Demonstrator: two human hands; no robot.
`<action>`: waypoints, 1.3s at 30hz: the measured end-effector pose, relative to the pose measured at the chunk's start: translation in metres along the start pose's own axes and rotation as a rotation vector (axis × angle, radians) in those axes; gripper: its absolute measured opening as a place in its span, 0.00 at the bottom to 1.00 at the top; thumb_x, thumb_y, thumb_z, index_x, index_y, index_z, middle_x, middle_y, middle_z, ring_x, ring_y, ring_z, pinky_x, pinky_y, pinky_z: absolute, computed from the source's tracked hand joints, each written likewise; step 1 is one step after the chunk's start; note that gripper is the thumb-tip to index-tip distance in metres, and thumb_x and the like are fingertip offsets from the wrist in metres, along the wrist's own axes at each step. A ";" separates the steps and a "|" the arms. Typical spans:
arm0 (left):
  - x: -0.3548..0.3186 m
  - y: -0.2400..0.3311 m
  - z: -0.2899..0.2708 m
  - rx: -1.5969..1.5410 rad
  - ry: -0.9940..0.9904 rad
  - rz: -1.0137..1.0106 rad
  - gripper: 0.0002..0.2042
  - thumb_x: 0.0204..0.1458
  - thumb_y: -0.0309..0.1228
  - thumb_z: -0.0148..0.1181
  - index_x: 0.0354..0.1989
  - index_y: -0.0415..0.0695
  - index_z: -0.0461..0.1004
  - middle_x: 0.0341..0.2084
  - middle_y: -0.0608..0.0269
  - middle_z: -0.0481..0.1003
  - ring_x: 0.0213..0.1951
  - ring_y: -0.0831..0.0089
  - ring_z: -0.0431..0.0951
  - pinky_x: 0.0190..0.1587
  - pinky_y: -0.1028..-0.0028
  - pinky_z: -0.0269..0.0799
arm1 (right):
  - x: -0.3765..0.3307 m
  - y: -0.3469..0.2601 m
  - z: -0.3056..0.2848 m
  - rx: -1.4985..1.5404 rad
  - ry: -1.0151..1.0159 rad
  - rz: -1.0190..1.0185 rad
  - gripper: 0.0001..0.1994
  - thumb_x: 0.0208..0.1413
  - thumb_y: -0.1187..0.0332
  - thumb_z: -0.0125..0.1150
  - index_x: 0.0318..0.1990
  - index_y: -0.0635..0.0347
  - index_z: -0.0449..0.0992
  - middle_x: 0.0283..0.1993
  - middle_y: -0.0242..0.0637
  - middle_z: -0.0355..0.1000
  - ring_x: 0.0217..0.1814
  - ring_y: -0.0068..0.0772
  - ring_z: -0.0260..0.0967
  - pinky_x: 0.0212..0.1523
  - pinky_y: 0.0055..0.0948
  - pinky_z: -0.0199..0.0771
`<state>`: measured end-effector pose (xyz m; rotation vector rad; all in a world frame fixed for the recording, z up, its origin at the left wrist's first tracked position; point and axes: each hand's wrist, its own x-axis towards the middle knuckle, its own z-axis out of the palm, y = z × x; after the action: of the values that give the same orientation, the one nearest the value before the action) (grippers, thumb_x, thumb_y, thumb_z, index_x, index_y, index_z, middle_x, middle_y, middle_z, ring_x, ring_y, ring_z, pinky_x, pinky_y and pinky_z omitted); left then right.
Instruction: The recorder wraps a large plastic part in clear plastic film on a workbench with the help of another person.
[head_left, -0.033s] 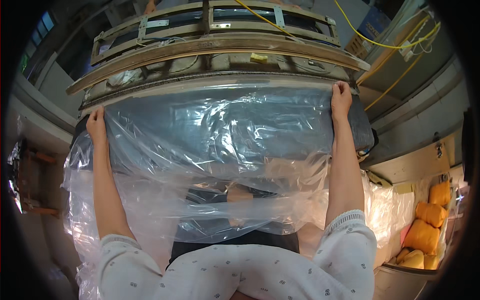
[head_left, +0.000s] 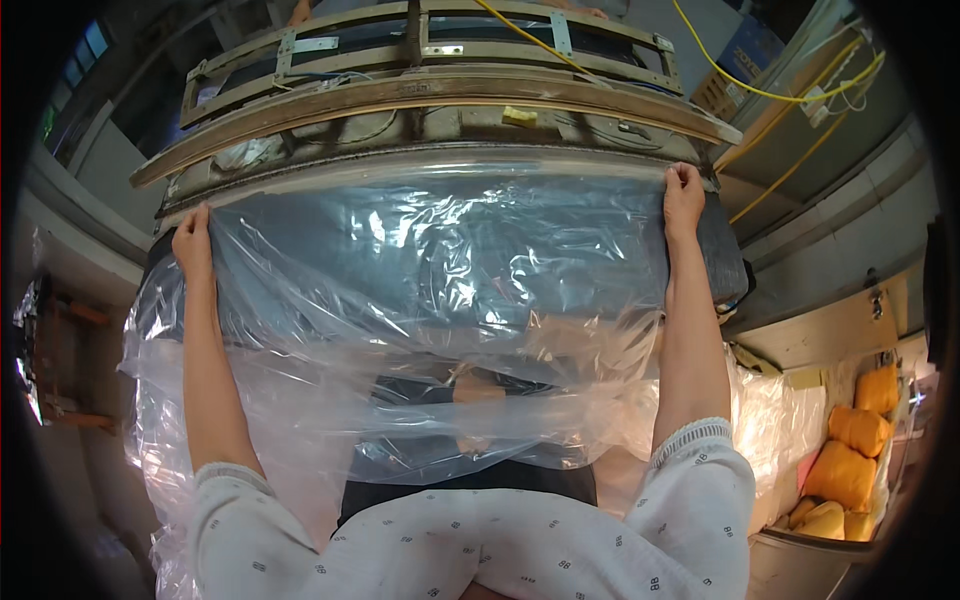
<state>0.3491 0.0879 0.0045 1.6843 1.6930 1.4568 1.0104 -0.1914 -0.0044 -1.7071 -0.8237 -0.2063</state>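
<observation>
A wide sheet of clear plastic film (head_left: 330, 265) stretches between my two hands over a dark-topped bench (head_left: 712, 250) and hangs down in folds toward my lap. My left hand (head_left: 192, 240) pinches the film at the far left, its fingertips by the pale strip (head_left: 275, 188) along the bench's far edge. At the far right, my right hand (head_left: 684, 203) is closed on the film's other corner, beside the same strip. Both arms are reached out nearly straight. Light glints off wrinkles in the middle of the film.
Beyond the strip lies a long wooden bar (head_left: 420, 94), with a slatted frame (head_left: 350, 38) behind it. A small yellow block (head_left: 519, 117) rests near the bar. Yellow cables (head_left: 790, 96) hang at the upper right. Orange bundles (head_left: 845, 472) are piled at the lower right.
My left hand has shifted very slightly up toward the bench's far edge. The film's wrinkles and glints have changed a little, while my right hand stays in place.
</observation>
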 end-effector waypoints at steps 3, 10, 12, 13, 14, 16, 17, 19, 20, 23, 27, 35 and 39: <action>0.015 0.004 0.017 -0.003 0.013 0.025 0.14 0.49 0.39 0.59 0.36 0.40 0.78 0.30 0.66 0.77 0.33 0.80 0.72 0.40 0.79 0.65 | 0.015 0.013 0.003 -0.094 0.001 -0.055 0.07 0.50 0.69 0.56 0.32 0.63 0.73 0.30 0.39 0.70 0.33 0.34 0.67 0.38 0.29 0.66; 0.027 0.015 0.035 -0.071 -0.016 0.026 0.13 0.46 0.39 0.62 0.33 0.42 0.79 0.25 0.69 0.75 0.30 0.80 0.71 0.37 0.79 0.65 | 0.026 0.010 0.006 -0.187 0.002 -0.018 0.07 0.48 0.67 0.58 0.29 0.63 0.74 0.29 0.38 0.68 0.32 0.32 0.65 0.38 0.29 0.65; 0.033 0.007 0.034 -0.018 -0.010 0.014 0.13 0.45 0.39 0.63 0.30 0.42 0.77 0.23 0.69 0.73 0.28 0.80 0.69 0.35 0.79 0.64 | 0.024 0.002 0.006 -0.309 0.002 -0.032 0.10 0.47 0.66 0.59 0.33 0.64 0.70 0.34 0.39 0.64 0.33 0.33 0.62 0.39 0.29 0.63; 0.036 0.003 0.035 0.030 -0.007 0.010 0.13 0.43 0.40 0.64 0.28 0.42 0.75 0.21 0.70 0.70 0.26 0.80 0.67 0.34 0.79 0.63 | 0.023 0.001 0.007 -0.312 0.002 -0.037 0.10 0.47 0.66 0.59 0.33 0.64 0.70 0.34 0.39 0.64 0.33 0.33 0.62 0.39 0.29 0.63; 0.038 0.000 0.034 0.026 -0.007 0.006 0.13 0.43 0.40 0.64 0.28 0.42 0.75 0.21 0.70 0.70 0.26 0.80 0.67 0.34 0.79 0.63 | 0.021 0.001 0.008 -0.324 0.053 -0.054 0.12 0.47 0.66 0.59 0.35 0.64 0.67 0.36 0.40 0.61 0.35 0.34 0.60 0.41 0.30 0.62; 0.040 -0.005 0.036 0.015 0.013 0.073 0.15 0.41 0.40 0.66 0.26 0.42 0.71 0.19 0.70 0.66 0.24 0.80 0.63 0.31 0.79 0.61 | 0.021 0.003 0.008 -0.344 0.107 -0.074 0.14 0.46 0.66 0.60 0.36 0.64 0.65 0.38 0.41 0.58 0.36 0.36 0.59 0.42 0.31 0.61; 0.040 -0.006 0.037 0.008 0.009 0.069 0.15 0.41 0.40 0.66 0.26 0.42 0.71 0.19 0.70 0.66 0.24 0.80 0.63 0.31 0.79 0.61 | 0.022 0.005 0.007 -0.349 0.082 -0.069 0.16 0.46 0.66 0.60 0.37 0.64 0.62 0.39 0.42 0.56 0.37 0.37 0.58 0.44 0.32 0.60; 0.039 -0.011 0.035 0.086 0.010 0.038 0.15 0.42 0.40 0.65 0.27 0.41 0.71 0.22 0.69 0.67 0.26 0.79 0.65 0.33 0.80 0.62 | 0.020 0.006 0.007 -0.319 0.079 -0.060 0.17 0.46 0.66 0.61 0.36 0.64 0.61 0.39 0.43 0.55 0.39 0.39 0.56 0.45 0.33 0.58; 0.039 -0.013 0.033 0.085 0.003 0.032 0.15 0.42 0.40 0.65 0.27 0.41 0.71 0.22 0.69 0.67 0.26 0.79 0.65 0.33 0.80 0.62 | 0.020 0.005 0.008 -0.328 0.076 -0.059 0.17 0.46 0.66 0.61 0.36 0.64 0.61 0.39 0.43 0.55 0.39 0.39 0.56 0.45 0.33 0.58; 0.040 -0.015 0.026 0.074 -0.036 -0.009 0.15 0.44 0.39 0.64 0.31 0.40 0.71 0.27 0.68 0.68 0.31 0.78 0.66 0.38 0.80 0.62 | 0.021 0.004 0.005 -0.352 0.065 -0.064 0.16 0.48 0.64 0.60 0.34 0.65 0.61 0.39 0.44 0.55 0.40 0.40 0.56 0.46 0.32 0.57; 0.037 -0.006 0.019 -0.074 -0.102 -0.022 0.13 0.49 0.37 0.61 0.36 0.40 0.72 0.29 0.69 0.69 0.32 0.80 0.65 0.40 0.82 0.61 | 0.026 -0.007 0.001 -0.267 0.037 -0.005 0.15 0.52 0.61 0.55 0.32 0.66 0.62 0.39 0.45 0.56 0.40 0.41 0.55 0.47 0.33 0.56; 0.035 -0.018 0.014 0.120 -0.174 0.210 0.14 0.52 0.39 0.58 0.34 0.39 0.73 0.28 0.70 0.70 0.32 0.80 0.66 0.40 0.81 0.62 | 0.027 -0.010 0.001 -0.547 -0.041 -0.091 0.26 0.55 0.52 0.48 0.22 0.72 0.74 0.24 0.57 0.69 0.35 0.59 0.65 0.41 0.52 0.60; 0.035 -0.002 -0.063 0.096 -0.175 0.202 0.15 0.54 0.40 0.55 0.36 0.38 0.73 0.30 0.69 0.71 0.36 0.80 0.67 0.43 0.81 0.61 | -0.025 -0.036 -0.028 -0.549 -0.249 -0.120 0.12 0.43 0.56 0.62 0.25 0.55 0.77 0.41 0.37 0.69 0.47 0.42 0.62 0.46 0.36 0.61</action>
<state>0.2885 0.0938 0.0430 2.0216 1.5594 1.2847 0.9780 -0.2239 0.0188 -2.2288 -1.1276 -0.3286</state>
